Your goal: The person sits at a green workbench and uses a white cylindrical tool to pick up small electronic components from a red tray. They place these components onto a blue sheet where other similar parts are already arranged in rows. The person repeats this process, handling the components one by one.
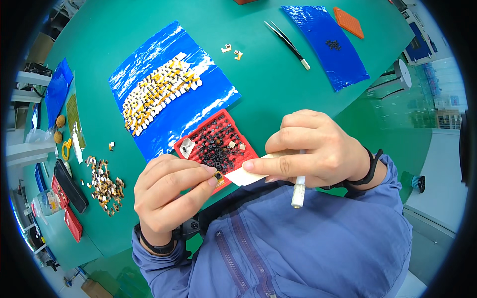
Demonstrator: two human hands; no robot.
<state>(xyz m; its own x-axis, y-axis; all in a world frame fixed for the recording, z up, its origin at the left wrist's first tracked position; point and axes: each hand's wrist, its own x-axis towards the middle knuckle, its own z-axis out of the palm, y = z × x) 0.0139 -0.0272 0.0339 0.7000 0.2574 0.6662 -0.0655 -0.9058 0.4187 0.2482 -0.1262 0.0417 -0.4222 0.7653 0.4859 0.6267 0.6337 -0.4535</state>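
Between the thumb and fingertips of my left hand (171,193), a small yellow-and-black part (218,176) is pinched. My right hand (318,149) grips a cream-white sheet (243,177), its corner close beside that part. Also in the right hand is a slim white stick (298,193) that points down toward me; its exact kind I cannot tell. Both hands hover over the near edge of a red tray (244,133), which holds many tiny black round parts (213,149). Fingers hide part of the tray.
Beyond the tray, a blue sheet (169,44) bears rows of white-and-yellow parts (159,92). Tweezers (288,42) lie near a second blue sheet (318,30) and an orange flat piece (349,23). Leftward are a loose pile of parts (105,186) and a black case (70,184).
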